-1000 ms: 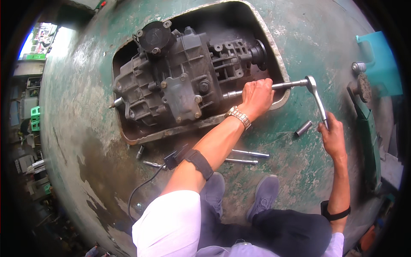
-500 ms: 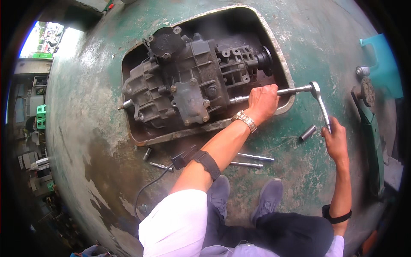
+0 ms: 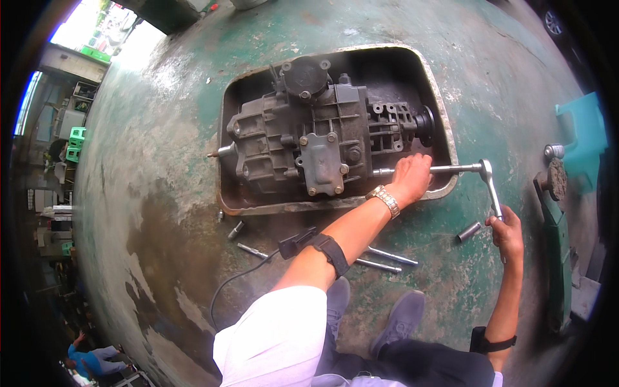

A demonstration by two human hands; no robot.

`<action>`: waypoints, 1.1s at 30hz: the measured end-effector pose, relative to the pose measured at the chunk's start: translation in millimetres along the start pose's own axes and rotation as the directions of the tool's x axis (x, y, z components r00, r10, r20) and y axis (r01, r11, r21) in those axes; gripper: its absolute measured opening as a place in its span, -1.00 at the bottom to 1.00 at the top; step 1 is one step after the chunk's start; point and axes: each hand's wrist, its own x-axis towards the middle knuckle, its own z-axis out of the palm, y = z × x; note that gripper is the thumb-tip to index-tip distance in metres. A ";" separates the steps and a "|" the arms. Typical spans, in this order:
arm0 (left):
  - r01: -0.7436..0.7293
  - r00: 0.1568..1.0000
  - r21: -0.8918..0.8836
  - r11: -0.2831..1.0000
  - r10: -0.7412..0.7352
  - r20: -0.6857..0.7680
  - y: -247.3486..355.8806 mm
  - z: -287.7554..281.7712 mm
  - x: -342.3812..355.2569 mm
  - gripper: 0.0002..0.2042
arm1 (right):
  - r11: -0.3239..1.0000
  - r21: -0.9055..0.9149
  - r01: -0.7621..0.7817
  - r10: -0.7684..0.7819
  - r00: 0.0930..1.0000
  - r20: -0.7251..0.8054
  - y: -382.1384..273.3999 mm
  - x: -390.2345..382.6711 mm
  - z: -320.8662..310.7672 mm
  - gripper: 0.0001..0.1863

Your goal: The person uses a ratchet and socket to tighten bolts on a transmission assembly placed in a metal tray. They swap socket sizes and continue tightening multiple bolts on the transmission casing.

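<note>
Far left, green plastic stools (image 3: 75, 143) stand by the wall, and below them there's a person in blue (image 3: 90, 362). Across to the big metal tray (image 3: 290, 208) on the floor, and in it sits the grey gearbox (image 3: 322, 169)! Just below the tray, a short socket (image 3: 236, 230) lies loose; two metal rods (image 3: 382, 266) lie near the shoes. Here's the left hand (image 3: 412, 177), fingers wrapped around a long bar (image 3: 454, 169) whose near end meets the gearbox's lower right side; the exact contact is too small to tell. A bigger socket (image 3: 469, 231) rests on the floor, then the ratchet (image 3: 492, 184), its head on the bar's outer end, its handle closed in the right hand (image 3: 507, 235). Far right, a blue stool (image 3: 583, 138).
</note>
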 end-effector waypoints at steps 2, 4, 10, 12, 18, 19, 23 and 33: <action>0.012 1.000 0.035 0.999 -0.013 0.013 -6.9 -4.1 -4.7 -0.80 | 0.963 0.261 -0.066 0.053 0.997 0.055 0.4 -0.6 -0.6 -0.51; 0.030 0.998 0.080 0.996 -0.033 0.044 -16.1 -9.5 -9.8 -0.80 | 0.949 0.307 -0.065 0.054 0.997 0.047 2.7 -0.3 -0.5 -0.51; -0.010 0.999 0.113 0.994 0.006 0.038 -26.1 -15.1 -17.7 -0.81 | 0.819 0.563 -0.108 0.062 0.993 0.100 9.7 5.4 0.5 -0.51; -0.003 1.000 0.125 0.992 -0.001 0.030 -24.5 -15.2 -17.6 -0.81 | 0.779 0.617 -0.114 0.056 0.992 0.113 9.8 5.9 0.5 -0.55; 0.018 0.997 0.130 0.991 -0.028 0.076 -19.6 -21.7 -16.4 -0.79 | 0.672 0.733 -0.102 0.034 0.994 0.106 6.7 3.9 2.3 -0.64; 0.026 0.995 0.130 0.991 -0.039 0.091 -18.3 -23.0 -16.0 -0.79 | 0.651 0.754 -0.093 0.023 0.994 0.103 6.4 3.7 2.9 -0.62; 0.056 0.990 0.146 0.988 -0.073 0.118 -11.6 -26.7 -13.7 -0.75 | 0.632 0.773 -0.058 0.015 0.998 0.062 7.5 1.0 6.2 -0.59; 0.152 0.977 0.064 0.986 -0.160 0.141 3.9 -27.3 2.8 -0.77 | 0.675 0.738 0.010 -0.048 0.998 0.029 -21.3 11.1 -5.6 -0.56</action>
